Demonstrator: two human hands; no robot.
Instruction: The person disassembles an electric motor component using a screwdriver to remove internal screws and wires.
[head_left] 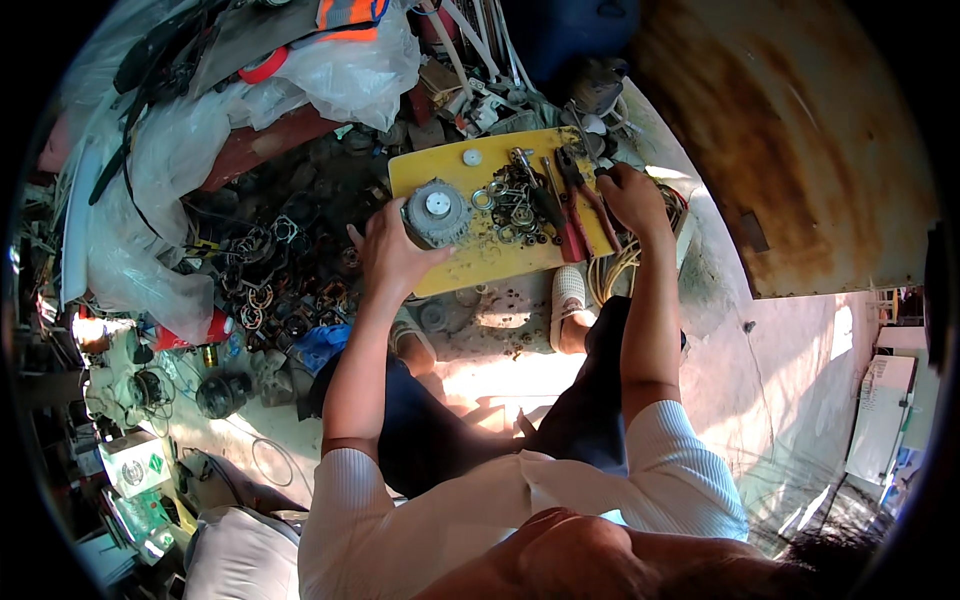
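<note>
On a yellow board [500, 268] in front of me stands a round grey finned metal part [437, 228], perhaps a motor housing, with a pale hub on top. My left hand [393, 250] grips its near left side, thumb along the front edge. At the board's right edge, my right hand [633, 203] is closed round a tool with a thin metal shaft [585, 132], which looks like a screwdriver; its handle is hidden in the fist. Left of that hand lie red-handled pliers [588, 195], a red-handled screwdriver [568, 235] and a heap of rings and small metal parts [515, 205].
A small white disc [472, 157] rests near the board's far edge. Piled scrap parts [285, 250] and plastic sheeting [150, 200] crowd the left. Yellow cable [603, 280] lies coiled beside my right foot. A rusty panel [790, 130] stands at the right.
</note>
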